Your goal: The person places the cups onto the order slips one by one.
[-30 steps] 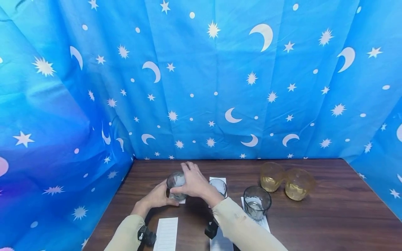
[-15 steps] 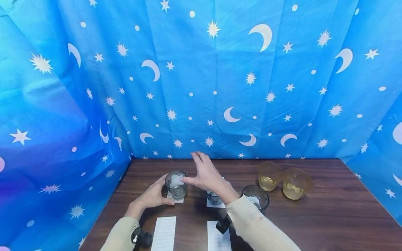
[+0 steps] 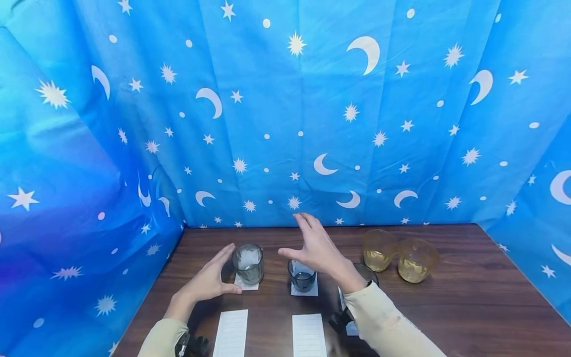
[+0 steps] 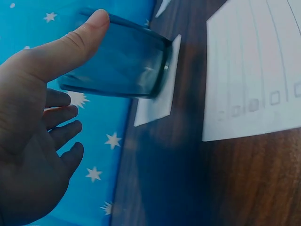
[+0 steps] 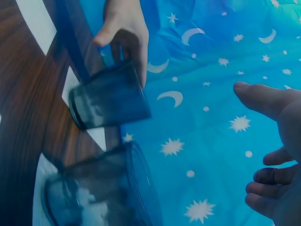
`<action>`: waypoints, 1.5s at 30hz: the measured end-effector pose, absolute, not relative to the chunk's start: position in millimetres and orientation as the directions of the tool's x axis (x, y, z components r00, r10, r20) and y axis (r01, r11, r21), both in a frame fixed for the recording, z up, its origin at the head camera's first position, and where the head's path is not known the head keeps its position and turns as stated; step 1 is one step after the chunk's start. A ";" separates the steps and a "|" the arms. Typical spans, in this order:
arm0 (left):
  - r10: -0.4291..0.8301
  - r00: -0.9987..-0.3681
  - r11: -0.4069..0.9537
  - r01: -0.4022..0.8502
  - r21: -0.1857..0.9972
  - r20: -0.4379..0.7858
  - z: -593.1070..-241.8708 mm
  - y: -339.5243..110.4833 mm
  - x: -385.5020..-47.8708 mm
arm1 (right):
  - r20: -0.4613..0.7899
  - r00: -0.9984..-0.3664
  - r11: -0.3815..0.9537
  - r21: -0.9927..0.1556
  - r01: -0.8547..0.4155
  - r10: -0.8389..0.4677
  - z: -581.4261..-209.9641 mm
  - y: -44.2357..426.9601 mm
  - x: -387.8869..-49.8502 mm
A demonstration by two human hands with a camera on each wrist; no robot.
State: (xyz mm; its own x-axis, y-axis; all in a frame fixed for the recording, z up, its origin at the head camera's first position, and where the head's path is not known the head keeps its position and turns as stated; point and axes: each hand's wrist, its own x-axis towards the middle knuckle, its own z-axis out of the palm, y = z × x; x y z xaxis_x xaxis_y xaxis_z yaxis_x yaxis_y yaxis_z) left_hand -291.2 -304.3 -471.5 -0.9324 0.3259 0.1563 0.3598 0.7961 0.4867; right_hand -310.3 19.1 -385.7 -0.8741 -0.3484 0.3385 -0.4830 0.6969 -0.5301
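Note:
A grey glass (image 3: pixel 248 265) stands upright on a small white paper at the left of the table. Just left of it is my left hand (image 3: pixel 202 282), thumb and fingers spread apart around a gap; in the left wrist view this hand (image 4: pixel 42 103) is beside the glass (image 4: pixel 122 59). My right hand (image 3: pixel 318 248) hovers above and behind a second, darker glass (image 3: pixel 302 278) on its own white paper, holding nothing. In the right wrist view the right hand (image 5: pixel 277 141) has its thumb apart from the fingers, with both glasses visible to its left.
Two amber cups (image 3: pixel 378 252) (image 3: pixel 415 263) stand at the back right. A third grey glass (image 3: pixel 367 275) is partly hidden behind my right wrist. Lined white papers (image 3: pixel 232 332) (image 3: pixel 309 334) lie near the front. A blue patterned curtain (image 3: pixel 276 114) hangs behind the table.
My right hand has let go of the left glass and moved right, over the middle glass. My left hand has drawn back slightly to the left, off the glass.

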 end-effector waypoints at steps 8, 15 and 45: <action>0.341 -0.923 0.795 0.383 0.469 0.177 -456.8 -299.5 -280.1 | 0.361 -0.879 0.722 -0.512 -0.466 -0.312 -382.0 42.6 -308.2; 0.355 -0.915 0.770 0.402 0.495 0.190 -442.5 -288.9 -268.4 | 0.361 -0.887 0.732 -0.514 -0.447 -0.288 -378.6 62.8 -306.6; 0.606 -0.778 0.713 0.624 0.319 0.166 -460.1 -199.9 -210.9 | 0.404 -0.900 0.807 -0.470 -0.357 -0.164 -374.3 159.0 -299.6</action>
